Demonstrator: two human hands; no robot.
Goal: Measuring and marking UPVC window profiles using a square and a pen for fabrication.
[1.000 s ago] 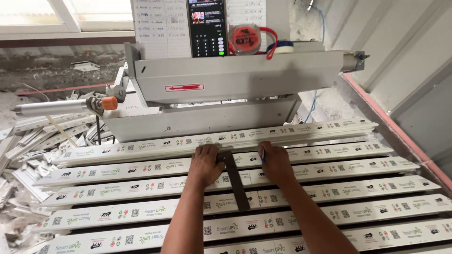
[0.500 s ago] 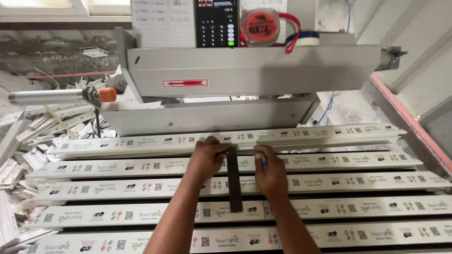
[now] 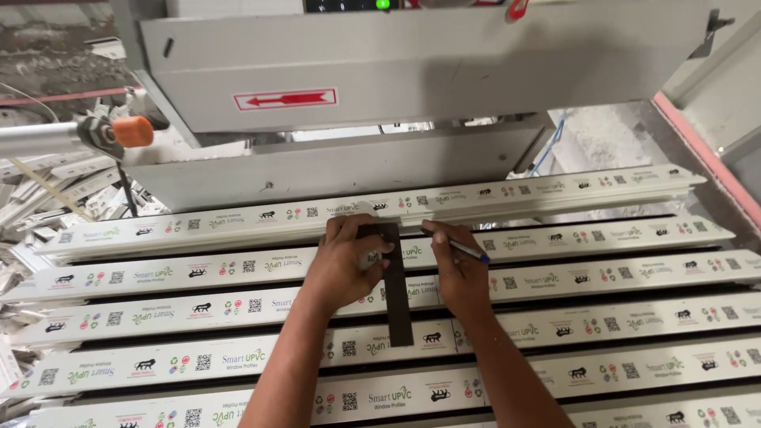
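Observation:
Several long white plastic profile bars (image 3: 602, 273) with printed labels lie side by side across the bench. A dark flat strip (image 3: 395, 297) lies crosswise over them. My left hand (image 3: 345, 261) presses down on the strip's upper end. Just right of the strip, my right hand (image 3: 458, 265) grips a blue pen (image 3: 469, 252), its tip near the strip's top edge on the second bar.
A grey machine housing (image 3: 444, 55) with a red arrow label overhangs the far side. An orange-capped lever (image 3: 131, 131) sticks out at left above a heap of white offcuts (image 3: 40, 206). A pink-edged rail (image 3: 701, 150) runs along the right.
The camera has moved closer and lower. Both hands have shifted up toward the far bars, and the strip's top end now sits near the second bar.

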